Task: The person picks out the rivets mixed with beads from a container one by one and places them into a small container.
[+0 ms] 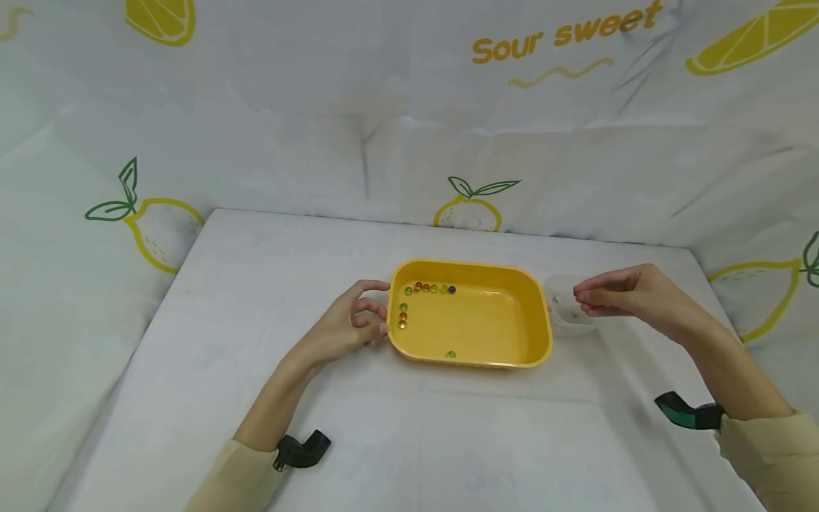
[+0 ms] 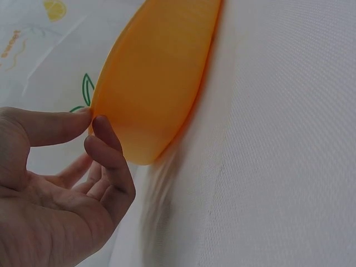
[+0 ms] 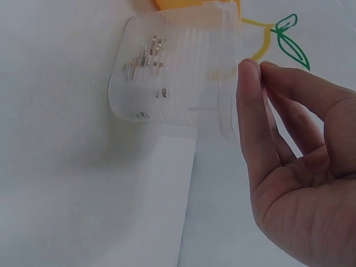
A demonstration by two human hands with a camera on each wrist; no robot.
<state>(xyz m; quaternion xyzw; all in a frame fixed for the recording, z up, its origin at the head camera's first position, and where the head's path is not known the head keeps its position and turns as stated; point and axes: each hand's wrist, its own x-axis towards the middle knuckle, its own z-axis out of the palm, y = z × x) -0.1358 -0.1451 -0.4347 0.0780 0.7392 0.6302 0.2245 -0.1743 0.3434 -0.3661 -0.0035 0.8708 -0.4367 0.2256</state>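
My left hand (image 1: 348, 320) holds the left end of a yellow plastic tray (image 1: 473, 361), its thumb and fingertips at the rim; in the left wrist view the tray's outer wall (image 2: 161, 72) rises beyond the fingers. Inside the tray, several small glass marbles (image 1: 426, 288), amber, green and one blue, line the back left, with others down the left side. A lone green marble (image 1: 451, 354) lies by the front wall. Between thumb and fingertips, my right hand (image 1: 623, 295) pinches a small reddish-brown marble (image 1: 576, 292), hidden in the right wrist view, beside the mouth of a clear plastic tub (image 3: 172, 100).
Close against the tray's right end stands the tub, with several small items (image 3: 153, 53) inside, blurred through its wall. A white cloth (image 1: 256, 284) covers the table. Behind it hangs a lemon-print sheet (image 1: 288, 128). Each wrist carries a black camera mount (image 1: 303, 449).
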